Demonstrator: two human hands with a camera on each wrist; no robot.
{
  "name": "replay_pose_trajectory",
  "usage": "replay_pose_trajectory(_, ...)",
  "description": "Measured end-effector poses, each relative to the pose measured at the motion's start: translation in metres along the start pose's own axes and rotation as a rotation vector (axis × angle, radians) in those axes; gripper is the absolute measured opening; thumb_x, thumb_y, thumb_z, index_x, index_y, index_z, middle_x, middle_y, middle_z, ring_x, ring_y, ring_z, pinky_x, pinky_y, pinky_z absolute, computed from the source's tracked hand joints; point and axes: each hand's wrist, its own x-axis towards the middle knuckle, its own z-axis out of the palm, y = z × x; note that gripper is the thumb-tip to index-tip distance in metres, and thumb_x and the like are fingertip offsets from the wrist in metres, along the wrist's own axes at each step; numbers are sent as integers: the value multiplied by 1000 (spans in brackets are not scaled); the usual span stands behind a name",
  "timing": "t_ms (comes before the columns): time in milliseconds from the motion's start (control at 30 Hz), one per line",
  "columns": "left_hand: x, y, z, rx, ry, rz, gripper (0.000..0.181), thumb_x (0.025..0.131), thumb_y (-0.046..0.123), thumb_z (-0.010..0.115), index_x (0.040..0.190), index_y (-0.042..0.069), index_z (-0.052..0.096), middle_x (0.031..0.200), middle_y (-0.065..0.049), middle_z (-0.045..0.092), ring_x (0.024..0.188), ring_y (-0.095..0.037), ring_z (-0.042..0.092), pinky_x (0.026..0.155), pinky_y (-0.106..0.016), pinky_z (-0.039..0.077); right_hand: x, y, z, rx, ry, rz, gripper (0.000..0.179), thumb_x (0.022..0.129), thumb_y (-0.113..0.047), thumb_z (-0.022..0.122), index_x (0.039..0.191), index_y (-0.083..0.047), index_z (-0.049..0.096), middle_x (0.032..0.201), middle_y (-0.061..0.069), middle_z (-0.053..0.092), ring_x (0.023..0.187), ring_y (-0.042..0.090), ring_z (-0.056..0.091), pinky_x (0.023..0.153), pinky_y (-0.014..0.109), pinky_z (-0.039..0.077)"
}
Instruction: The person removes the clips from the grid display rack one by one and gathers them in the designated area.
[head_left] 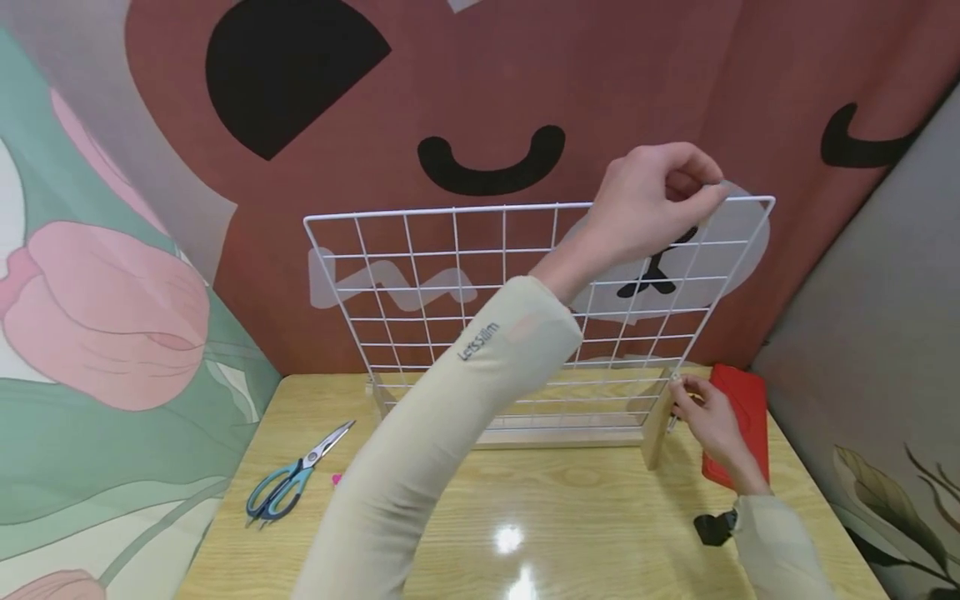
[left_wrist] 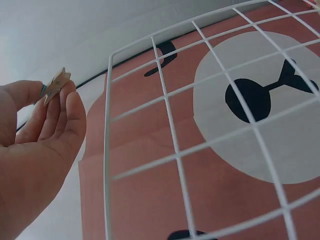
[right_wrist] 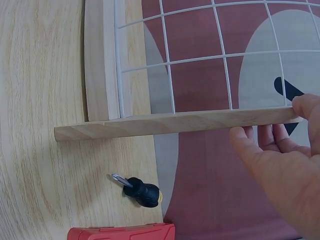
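A white wire grid panel (head_left: 504, 250) stands upright in a wooden base with side posts. My left hand (head_left: 656, 196) reaches across to the grid's upper right corner. Between thumb and fingertips it pinches a small pale wooden piece (left_wrist: 57, 82) with a teal bit at one edge, perhaps a clip; I cannot tell its kind. Lower down, my right hand (head_left: 705, 417) grips the upper end of the right wooden post (right_wrist: 175, 122), thumb on one side and fingers on the other, beside the grid's edge.
A stubby screwdriver (right_wrist: 145, 192) with a dark handle lies by the right post, near a red case (head_left: 742, 425). Blue-handled scissors (head_left: 300, 475) lie on the table's left, with a small pink thing (head_left: 337, 479) nearby. Patterned curtains (head_left: 112, 317) hang around the table.
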Motion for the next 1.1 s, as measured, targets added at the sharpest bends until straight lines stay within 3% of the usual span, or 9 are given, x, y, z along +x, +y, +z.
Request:
replay_pose_trajectory(400,-40,-35,-12,-142,18,-15,12,91,14,61,100,10,67,85,3,69,73,-3,65,67,-20,50,3,1,-1,-17,-9,6,54,102,-34,44,129,13,42,125,30,48,91,-11,50,76,9,47)
replay_pose_trajectory(633,-67,-65,-16,-203,55,-36,11,91,12,63,100,8,68,85,-1,68,71,-11,66,62,-26,53,5,1,-1,-24,-10,6,55,102,-34,43,129,13,41,125,30,48,90,-11,49,74,8,47)
replay_pose_trajectory(800,-88,-86,-19,-232,53,-50,14,92,11,63,103,5,67,84,-4,68,68,-15,65,65,-27,54,7,1,-2,-20,-5,-2,53,102,-33,43,127,14,42,124,30,48,89,-12,49,75,10,48)
replay_pose_trajectory(1100,-127,-124,-19,-284,53,-159,13,93,11,62,101,4,67,82,-7,68,68,-20,66,66,-36,56,6,2,-1,-24,-5,3,54,102,-33,43,128,14,42,125,31,48,88,-14,48,75,10,49)
